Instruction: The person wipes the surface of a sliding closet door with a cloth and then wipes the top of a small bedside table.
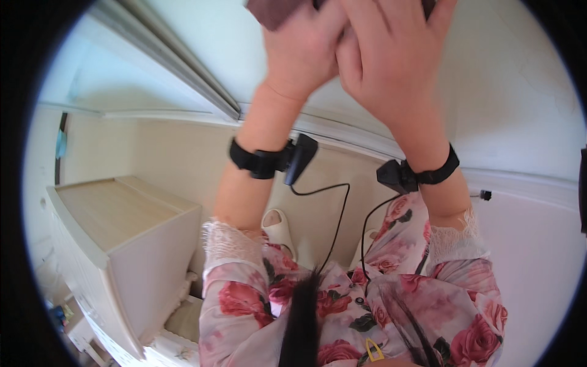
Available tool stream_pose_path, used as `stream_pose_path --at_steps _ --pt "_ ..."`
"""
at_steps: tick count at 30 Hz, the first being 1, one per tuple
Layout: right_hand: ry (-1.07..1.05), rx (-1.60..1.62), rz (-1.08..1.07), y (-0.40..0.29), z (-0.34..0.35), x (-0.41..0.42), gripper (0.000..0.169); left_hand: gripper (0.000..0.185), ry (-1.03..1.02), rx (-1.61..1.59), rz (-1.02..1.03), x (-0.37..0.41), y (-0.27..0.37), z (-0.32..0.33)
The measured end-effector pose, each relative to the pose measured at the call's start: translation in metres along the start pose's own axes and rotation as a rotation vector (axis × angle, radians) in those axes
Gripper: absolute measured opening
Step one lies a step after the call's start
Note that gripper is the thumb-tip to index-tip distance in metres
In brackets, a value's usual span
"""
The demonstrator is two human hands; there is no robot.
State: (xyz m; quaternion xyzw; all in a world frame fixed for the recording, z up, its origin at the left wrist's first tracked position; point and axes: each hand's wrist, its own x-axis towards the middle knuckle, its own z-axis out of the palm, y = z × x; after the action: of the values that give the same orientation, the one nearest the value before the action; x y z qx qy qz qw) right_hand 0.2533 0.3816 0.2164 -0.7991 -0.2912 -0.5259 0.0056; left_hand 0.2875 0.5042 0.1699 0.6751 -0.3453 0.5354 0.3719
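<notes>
Both of my arms reach up to the top edge of the view, before a pale, smooth panel [495,91]. My left hand [305,50] is closed on a dark brownish-mauve item [277,11], perhaps cloth, cut off by the picture's edge. Against it lies my right hand [390,46], its fingers bent over more of the dark item. The fingertips are partly hidden, and the item's full shape cannot be told. Each wrist wears a black strap with a small device, the left one [275,158] and the right one [417,174], each with a thin black cable.
A metal-framed sliding panel edge [179,59] runs along the upper left, above a low track [353,137]. A cream wooden cabinet [151,252] stands at the left. Below are pale slippers [278,234] on the feet. A small black fitting [486,196] sticks out at the right.
</notes>
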Motion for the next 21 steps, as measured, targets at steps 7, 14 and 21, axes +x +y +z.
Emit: stream_pose_path --at_steps 7,14,21 --pt "-0.524 0.140 -0.024 -0.066 0.042 -0.090 0.041 0.051 -0.180 0.117 -0.502 -0.181 -0.005 0.026" --pt "-0.723 0.294 -0.120 -0.120 0.115 -0.204 0.041 0.046 -0.441 0.015 -1.100 -0.323 0.042 0.040" --pt "-0.759 0.315 -0.149 -0.143 0.123 -0.185 0.040 0.040 -0.136 0.007 -1.022 -0.254 0.045 0.023"
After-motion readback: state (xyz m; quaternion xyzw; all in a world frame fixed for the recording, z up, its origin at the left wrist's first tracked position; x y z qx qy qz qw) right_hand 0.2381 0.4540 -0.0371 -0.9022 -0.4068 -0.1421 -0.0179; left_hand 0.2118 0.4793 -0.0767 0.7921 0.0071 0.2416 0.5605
